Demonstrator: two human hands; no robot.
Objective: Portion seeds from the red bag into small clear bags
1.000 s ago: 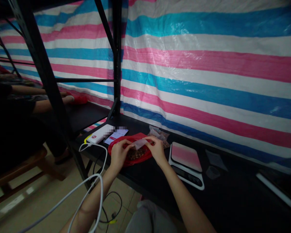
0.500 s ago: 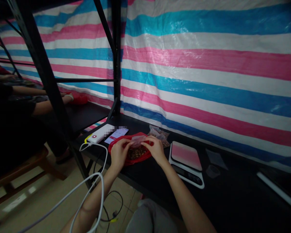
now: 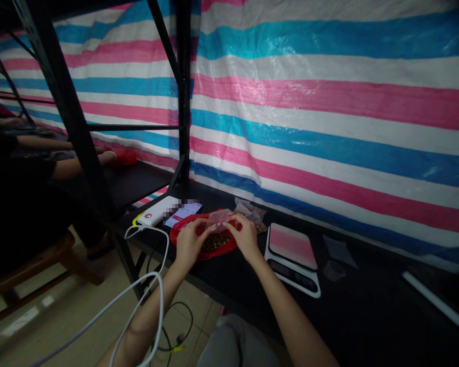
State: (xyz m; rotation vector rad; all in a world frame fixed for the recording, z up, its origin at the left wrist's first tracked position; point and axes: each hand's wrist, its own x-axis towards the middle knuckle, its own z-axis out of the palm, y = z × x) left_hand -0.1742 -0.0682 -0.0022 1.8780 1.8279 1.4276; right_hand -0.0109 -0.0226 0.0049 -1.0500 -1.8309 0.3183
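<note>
Both hands engaged at the red bag (image 3: 225,248), which lies open on the black table (image 3: 245,285) with a heap of small brown pieces (image 3: 216,242) inside. The left hand (image 3: 191,240), at the left of the red bag, pinches 1 edge of a small clear bag (image 3: 221,218) between thumb and fingers; the right hand (image 3: 245,235), at the right of the red bag, pinches the clear bag likewise. The clear bag is positioned over the far part of the red bag; whether the 2 bags touch cannot be determined.

Filled clear packets (image 3: 259,220) lie just beyond the red bag, to its right; their exact count cannot be established. To the right of the red bag stands 1 white scale (image 3: 294,248) with a pinkish platform. Farther right of the red bag lie 1 flat clear sachet (image 3: 340,250) and 1 small translucent item (image 3: 334,271), type unclear. Left of the red bag: 1 phone (image 3: 182,215), screen lit, then 1 white device (image 3: 155,214) with a white cable (image 3: 163,242) attached.
</note>
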